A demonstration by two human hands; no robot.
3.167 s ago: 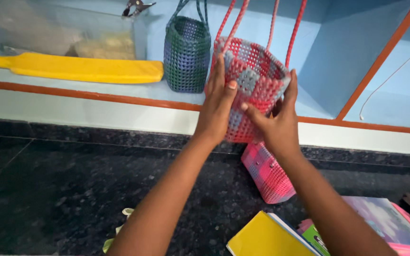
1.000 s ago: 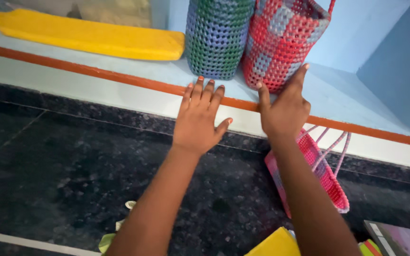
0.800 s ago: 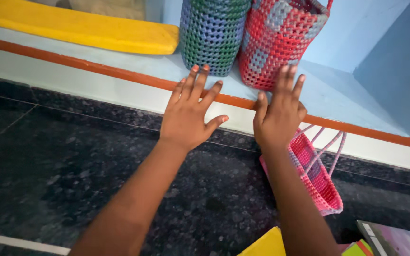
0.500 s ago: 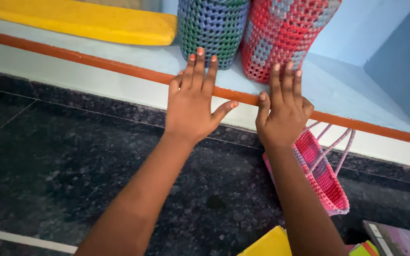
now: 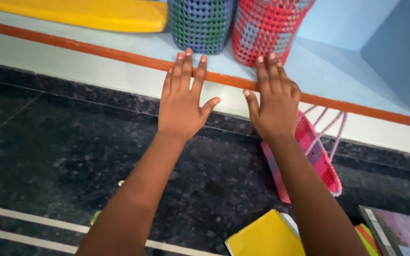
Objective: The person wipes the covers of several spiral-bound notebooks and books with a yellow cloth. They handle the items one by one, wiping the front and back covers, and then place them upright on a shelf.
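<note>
My left hand [image 5: 182, 102] is flat with fingers spread, its fingertips at the orange edge of the light blue shelf [image 5: 328, 71], just below a green and purple woven basket [image 5: 200, 23]. My right hand [image 5: 273, 100] is also spread flat, fingertips just below a red and grey woven basket [image 5: 266, 28] standing on the shelf beside the green one. Neither hand holds anything. A pink woven basket [image 5: 316, 156] with long handles lies on the dark stone floor [image 5: 48, 151] under my right forearm.
A yellow flat bat [image 5: 91, 14] lies on the shelf at the left. A yellow book [image 5: 264, 237] and other books [image 5: 399, 232] lie at the bottom right. A blue side wall [image 5: 399, 52] closes the shelf at right.
Both hands have let go of the red and grey basket, which now stands on the shelf next to the green one. The hands drew back to the shelf edge and the view tilted down.
</note>
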